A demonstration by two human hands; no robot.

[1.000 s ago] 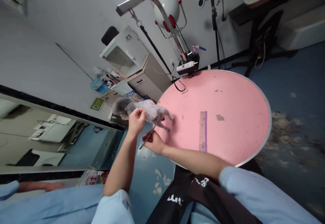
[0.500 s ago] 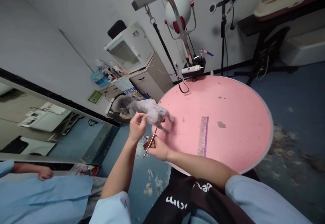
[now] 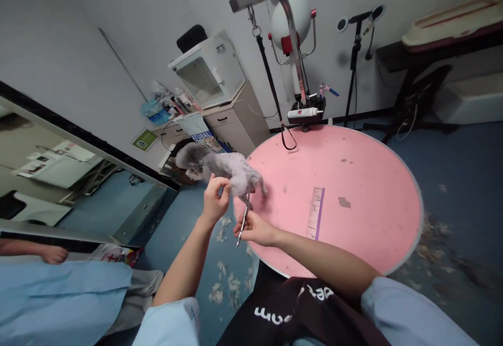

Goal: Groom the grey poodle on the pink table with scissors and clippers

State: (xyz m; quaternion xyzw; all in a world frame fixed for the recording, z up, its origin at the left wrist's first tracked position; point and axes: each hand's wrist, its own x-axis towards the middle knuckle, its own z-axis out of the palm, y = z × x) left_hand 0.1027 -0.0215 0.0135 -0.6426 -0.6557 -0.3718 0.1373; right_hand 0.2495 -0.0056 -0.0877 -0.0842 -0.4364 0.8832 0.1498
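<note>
A grey, close-clipped dog (image 3: 230, 165) stands at the left edge of the round pink table (image 3: 373, 178), its rear toward me and its head to the far left. My left hand (image 3: 216, 199) is closed in a pinch against the dog's hindquarters; the exact part between the fingertips is hidden. In my right hand (image 3: 257, 229) is a pair of grooming scissors (image 3: 245, 218), blades pointing up at the dog's hind leg. A metal comb (image 3: 315, 212) with a purple spine lies on the table, right of my right hand.
A black grooming loop (image 3: 271, 79) hangs from a metal arm (image 3: 293, 26) above the table's far edge. A white bottle (image 3: 304, 112) rests in a holder there. Hair clumps (image 3: 231, 288) litter the blue floor. A person in a blue smock (image 3: 63, 299) stands at left.
The view has shifted a little. The scissors have turned more upright, with their blades close to the dog's hind leg. My left hand keeps its pinch at the dog.
</note>
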